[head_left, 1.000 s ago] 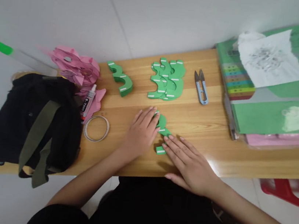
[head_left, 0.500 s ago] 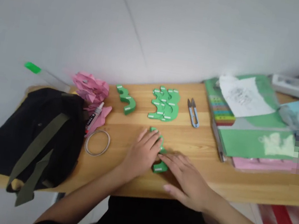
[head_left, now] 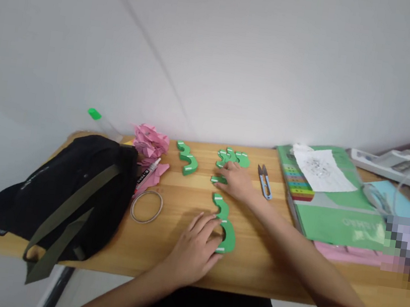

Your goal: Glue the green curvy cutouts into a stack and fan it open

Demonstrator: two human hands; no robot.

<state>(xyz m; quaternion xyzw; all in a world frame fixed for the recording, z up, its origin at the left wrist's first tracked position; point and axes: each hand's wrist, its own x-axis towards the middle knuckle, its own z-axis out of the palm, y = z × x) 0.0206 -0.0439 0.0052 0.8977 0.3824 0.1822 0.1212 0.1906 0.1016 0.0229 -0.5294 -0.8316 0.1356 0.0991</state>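
Observation:
A thick green wavy foam-like piece (head_left: 229,236) with white strips on it lies near the table's front. My left hand (head_left: 193,251) rests against its left side, fingers spread, fingertips touching its inner curve. Farther back, my right hand (head_left: 237,181) reaches over a group of similar green wavy pieces (head_left: 242,159). Its fingers and thumb are apart, at the group's near left part, and hide some of it. Another green wavy piece (head_left: 189,165) lies alone to the left. Thread snips (head_left: 266,185) lie right of my right hand.
On the left are a black bag (head_left: 81,192), pink folded paper (head_left: 151,141), a glue tube (head_left: 147,176) and a roll of thin tape (head_left: 132,207). On the right lie green folders (head_left: 336,223), a crumpled drawing sheet (head_left: 324,170) and a power strip (head_left: 382,168). A wall stands behind the table.
My right hand has left the near green piece and moved away from me to the grouped pieces. My left hand has slid toward the near piece's lower end. The view has shifted.

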